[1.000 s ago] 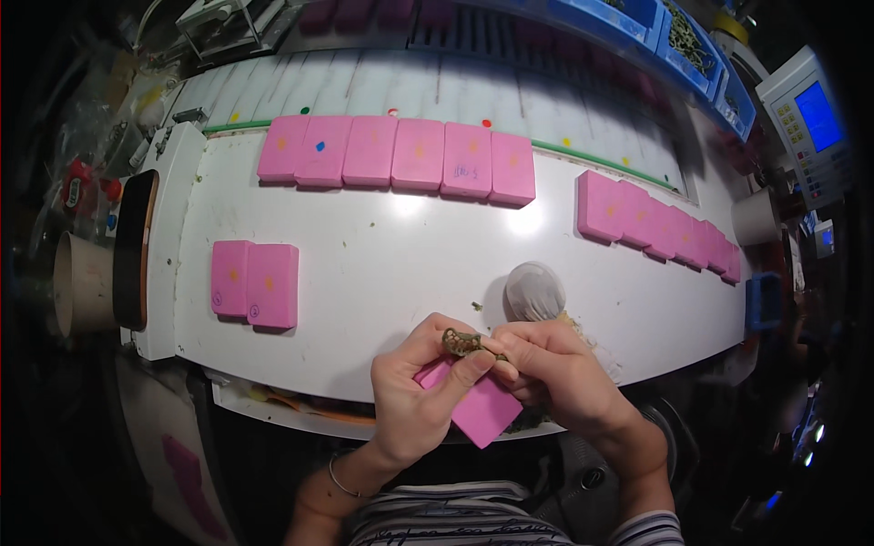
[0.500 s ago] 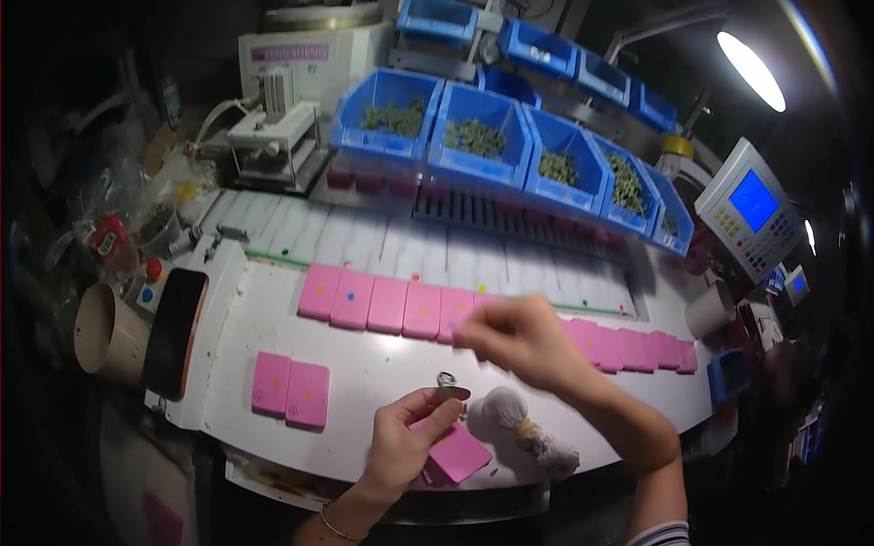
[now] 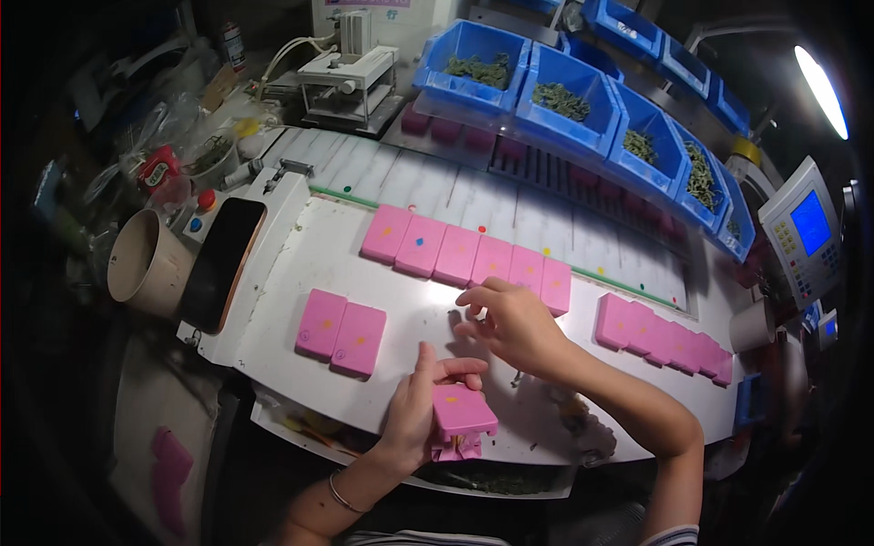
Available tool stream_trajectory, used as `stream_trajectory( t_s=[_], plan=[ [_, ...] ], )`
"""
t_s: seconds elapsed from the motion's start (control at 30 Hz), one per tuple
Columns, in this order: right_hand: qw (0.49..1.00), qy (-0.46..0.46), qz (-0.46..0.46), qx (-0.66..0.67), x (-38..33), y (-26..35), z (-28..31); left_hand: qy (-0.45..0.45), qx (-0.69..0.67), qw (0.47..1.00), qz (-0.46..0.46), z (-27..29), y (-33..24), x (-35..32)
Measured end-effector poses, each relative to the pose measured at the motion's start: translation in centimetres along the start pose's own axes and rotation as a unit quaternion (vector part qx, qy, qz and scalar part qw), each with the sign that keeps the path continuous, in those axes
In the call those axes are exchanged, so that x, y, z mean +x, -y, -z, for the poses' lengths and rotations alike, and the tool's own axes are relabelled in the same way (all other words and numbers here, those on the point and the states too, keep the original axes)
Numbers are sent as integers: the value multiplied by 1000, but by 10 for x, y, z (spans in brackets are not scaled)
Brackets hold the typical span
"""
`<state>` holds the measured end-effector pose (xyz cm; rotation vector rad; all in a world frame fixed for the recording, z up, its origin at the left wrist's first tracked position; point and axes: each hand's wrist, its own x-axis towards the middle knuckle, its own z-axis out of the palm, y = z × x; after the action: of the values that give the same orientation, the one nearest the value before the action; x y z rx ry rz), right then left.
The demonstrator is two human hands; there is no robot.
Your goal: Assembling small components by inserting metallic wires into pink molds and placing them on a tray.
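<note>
My left hand (image 3: 414,405) is closed on a small pink box (image 3: 465,409) near the front edge of the table. The box has a yellow mark on its flat top, and folded pink edges show at its lower end. My right hand (image 3: 514,332) hovers above and beyond it with bent, parted fingers; I see nothing in them. Just past that hand stretches a row of similar pink boxes (image 3: 453,255), side by side. Two more pink boxes (image 3: 340,331) lie together to the left of my left hand. Behind my right forearm, a knobbly grey-white bundle (image 3: 592,437) is partly hidden.
Blue bins (image 3: 564,98) of dried green leaves stand at the back. Another pink group (image 3: 660,337) lies right, near a keypad device with a blue screen (image 3: 810,223). A black phone (image 3: 223,264) and beige cup (image 3: 150,259) are on the left. A lamp (image 3: 821,91) shines upper right.
The view has shifted. My left hand now holds the pink box upright; the small dark disc it had is out of sight. My right hand has come lower, its fingers more spread.
</note>
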<state>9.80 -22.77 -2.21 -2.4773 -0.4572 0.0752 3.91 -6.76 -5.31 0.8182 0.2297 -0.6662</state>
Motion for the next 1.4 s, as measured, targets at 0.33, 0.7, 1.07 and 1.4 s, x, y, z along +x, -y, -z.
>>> stream_trajectory(
  t_s=[0.33, 0.7, 1.07, 1.4],
  plan=[
    [997, 13, 22, -79, -8, -14, -10, -5, -116, 993, -1, 22, -4, -13],
    [904, -418, 70, -53, 49, 4, 158, 39, -133, 990, 17, -1, -6, 15],
    [946, -104, -21, 307, -85, 43, 37, 134, -6, 990, 50, -41, -10, 4],
    [992, -30, -117, 19, -157, 17, 15, 82, 273, 956, -70, -40, -1, 12]
  ],
)
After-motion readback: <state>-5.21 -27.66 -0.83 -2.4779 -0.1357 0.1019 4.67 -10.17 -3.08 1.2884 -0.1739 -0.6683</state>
